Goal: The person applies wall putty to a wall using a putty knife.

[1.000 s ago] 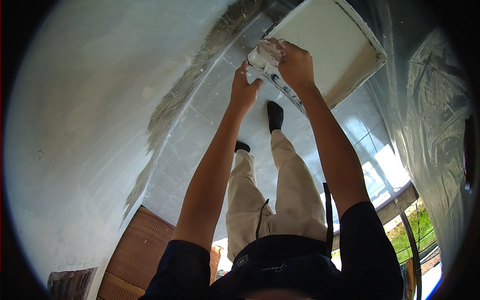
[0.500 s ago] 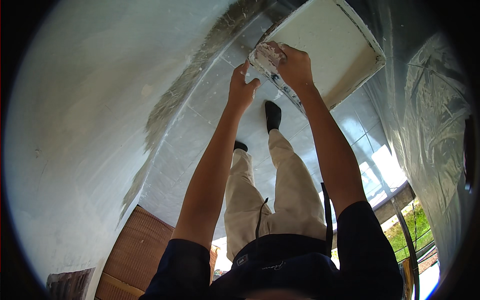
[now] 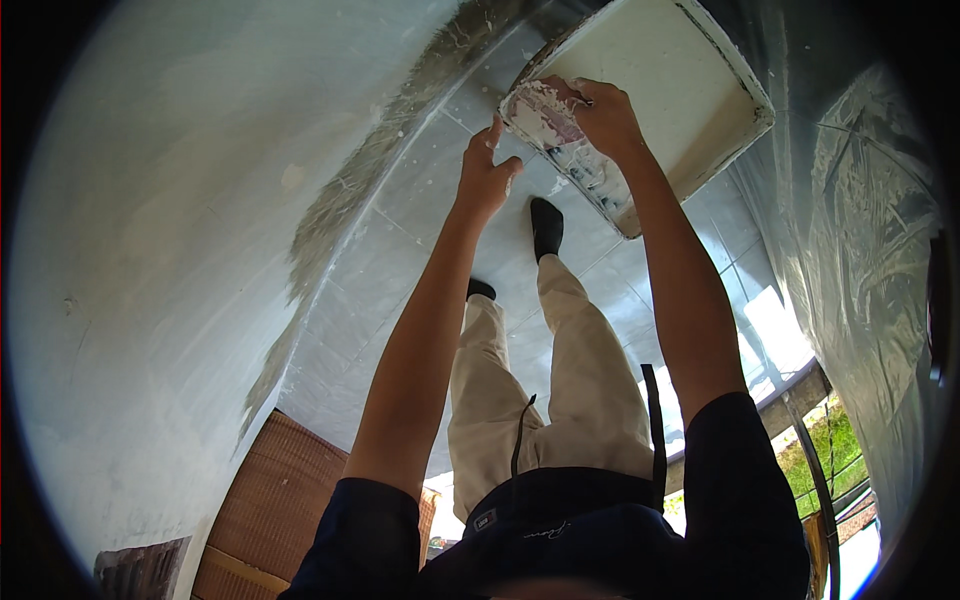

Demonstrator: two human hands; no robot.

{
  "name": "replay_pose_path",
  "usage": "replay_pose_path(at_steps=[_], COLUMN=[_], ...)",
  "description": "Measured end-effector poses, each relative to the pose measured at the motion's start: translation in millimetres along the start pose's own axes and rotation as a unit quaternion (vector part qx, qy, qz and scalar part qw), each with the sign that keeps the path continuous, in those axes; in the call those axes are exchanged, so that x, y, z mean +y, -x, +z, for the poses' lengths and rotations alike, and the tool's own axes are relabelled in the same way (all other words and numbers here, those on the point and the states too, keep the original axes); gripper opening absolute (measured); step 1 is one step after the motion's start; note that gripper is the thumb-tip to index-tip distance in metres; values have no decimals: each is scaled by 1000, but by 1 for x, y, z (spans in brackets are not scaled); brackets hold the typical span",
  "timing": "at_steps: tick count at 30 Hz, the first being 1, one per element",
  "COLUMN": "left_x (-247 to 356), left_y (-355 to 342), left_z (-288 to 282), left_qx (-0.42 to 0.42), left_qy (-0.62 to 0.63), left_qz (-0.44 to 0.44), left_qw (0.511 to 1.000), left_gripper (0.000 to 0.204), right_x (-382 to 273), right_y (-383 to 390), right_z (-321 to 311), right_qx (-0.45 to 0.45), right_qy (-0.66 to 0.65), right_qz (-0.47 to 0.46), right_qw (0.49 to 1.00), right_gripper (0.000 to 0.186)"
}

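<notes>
A large shallow tray (image 3: 690, 110) with raised, plaster-caked rims stands at the upper right, pale inside. My right hand (image 3: 605, 118) is closed at its near left part, gripping a flat plaster-smeared tool (image 3: 548, 112) whose exact kind is hard to make out. White paste and dark smudges lie along the tray's near side, below that hand. My left hand (image 3: 484, 178) is just below the tray's left corner. Its thumb and forefinger are spread apart, the forefinger's tip at or close to the corner. The other left fingers are mostly hidden.
A grey wall (image 3: 200, 200) with a rough unsmoothed strip along its foot rises on the left. Grey floor tiles (image 3: 400, 220) carry white specks. Clear plastic sheeting (image 3: 870, 220) hangs at right. Brown corrugated cardboard (image 3: 270, 490) leans at lower left. My feet stand below the tray.
My right hand has shifted slightly right and up along the tray, uncovering more smeared paste at its near side. My left hand has hardly moved.
</notes>
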State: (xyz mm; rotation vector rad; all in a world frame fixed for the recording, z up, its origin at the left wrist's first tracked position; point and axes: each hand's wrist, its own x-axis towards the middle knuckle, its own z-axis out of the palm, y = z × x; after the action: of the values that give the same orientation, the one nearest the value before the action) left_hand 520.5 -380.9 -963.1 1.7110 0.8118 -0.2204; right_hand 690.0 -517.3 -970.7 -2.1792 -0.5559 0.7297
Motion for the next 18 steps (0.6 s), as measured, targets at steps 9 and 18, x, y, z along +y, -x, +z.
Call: replay_pose_path(at_steps=[9,18], left_x=[-2,-3], left_y=[3,15], left_z=[-1,-12], left_qx=[-10,1], left_qy=[0,51], left_qz=[1,-10], left_qw=[1000,999], left_gripper=[81,79], right_x=[7,5], right_y=[6,30], right_z=[-7,-11], right_qx=[-4,-64], right_qy=[-34,-323], right_qz=[21,154], right_qw=[999,932], right_gripper=[38,39])
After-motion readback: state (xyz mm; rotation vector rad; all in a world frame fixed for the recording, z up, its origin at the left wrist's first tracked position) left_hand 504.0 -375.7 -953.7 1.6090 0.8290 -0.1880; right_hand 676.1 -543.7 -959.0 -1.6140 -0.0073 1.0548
